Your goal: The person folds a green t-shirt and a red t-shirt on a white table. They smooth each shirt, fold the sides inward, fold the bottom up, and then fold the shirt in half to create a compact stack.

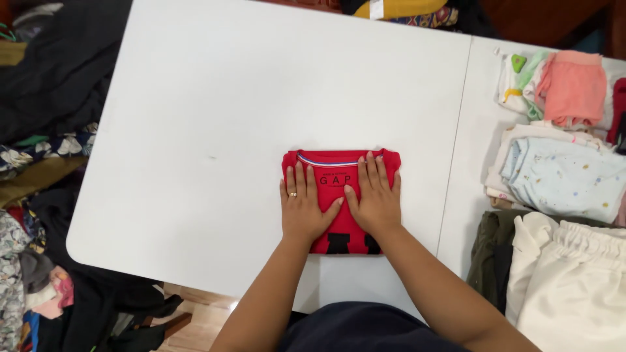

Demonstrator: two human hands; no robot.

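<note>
Both hands, left hand [304,207] and right hand [375,199], lie flat with fingers spread, pressing a folded red shirt [339,175] at mid white table [215,117]. Folding appears complete; the smoothing step is in hand, and moving it would call for gripping its edges.

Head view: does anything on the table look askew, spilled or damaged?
Nothing stands out. The red folded shirt lies square on the white table under the flat left hand and right hand. The folded clothes on the right sit in tidy stacks.
</note>
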